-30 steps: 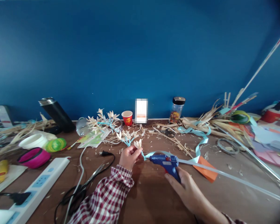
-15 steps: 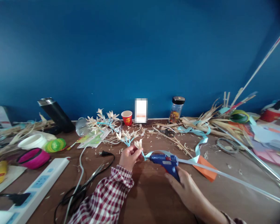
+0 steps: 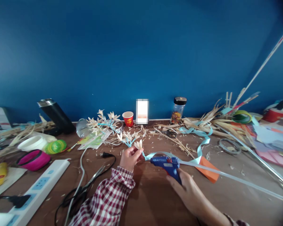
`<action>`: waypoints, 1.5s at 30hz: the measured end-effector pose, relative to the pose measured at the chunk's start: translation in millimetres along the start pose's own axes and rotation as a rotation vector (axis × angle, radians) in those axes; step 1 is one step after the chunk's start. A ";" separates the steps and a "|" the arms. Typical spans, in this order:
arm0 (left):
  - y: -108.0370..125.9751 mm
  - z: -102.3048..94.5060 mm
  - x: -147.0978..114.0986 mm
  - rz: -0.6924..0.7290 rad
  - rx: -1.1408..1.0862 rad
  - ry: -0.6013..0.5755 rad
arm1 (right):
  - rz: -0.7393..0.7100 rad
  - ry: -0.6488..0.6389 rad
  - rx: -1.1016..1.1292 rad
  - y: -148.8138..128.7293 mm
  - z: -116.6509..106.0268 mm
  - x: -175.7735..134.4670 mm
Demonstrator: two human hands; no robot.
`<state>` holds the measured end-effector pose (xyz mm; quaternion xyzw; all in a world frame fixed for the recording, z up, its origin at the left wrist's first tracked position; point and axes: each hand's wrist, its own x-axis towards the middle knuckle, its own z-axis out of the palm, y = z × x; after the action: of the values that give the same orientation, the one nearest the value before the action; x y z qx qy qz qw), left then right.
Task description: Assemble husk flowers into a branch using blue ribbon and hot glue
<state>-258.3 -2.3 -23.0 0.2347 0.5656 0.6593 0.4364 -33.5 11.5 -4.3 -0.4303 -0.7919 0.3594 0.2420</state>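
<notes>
Between the thumb and fingers of my left hand (image 3: 130, 158) is a pale handmade flower (image 3: 139, 144), its stem wrapped in light blue. From that stem a light blue ribbon (image 3: 200, 146) runs right, passing behind the glue gun and on toward the back. My right hand (image 3: 187, 186) is wrapped around the handle of a blue glue gun (image 3: 166, 163). Its nozzle points left, close to the stem; whether they touch I cannot tell. A long clear glue stick (image 3: 217, 172) sticks out of the gun's rear. Just beyond my left hand lie similar pale flowers (image 3: 128, 138).
Further back are a flower bunch (image 3: 105, 122), a red paper cup (image 3: 128, 119) and a lidded jar (image 3: 178, 110). A white power strip (image 3: 41, 188), scissors (image 3: 91, 179) and cables lie left. An orange paper piece (image 3: 208, 169) and a wire coil (image 3: 230, 146) lie right.
The flower and my left hand have shifted very slightly left. The nozzle of the glue gun now sits a little further from the stem, with more ribbon showing. Both grips stay the same.
</notes>
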 end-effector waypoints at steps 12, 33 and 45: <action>2.1 0.9 -1.6 0.008 0.005 -0.003 | -0.019 -0.020 0.059 -2.0 -2.2 1.2; -2.0 -1.6 2.6 -0.014 0.048 0.055 | -0.150 0.287 -0.286 36.6 -68.9 -20.8; -12.6 1.9 4.0 -0.025 0.052 0.089 | 0.000 0.385 -0.778 162.4 -214.4 -50.5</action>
<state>-255.0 1.9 -35.3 0.2091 0.6043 0.6486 0.4128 223.3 106.0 -0.4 -0.5488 -0.8087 -0.0526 0.2052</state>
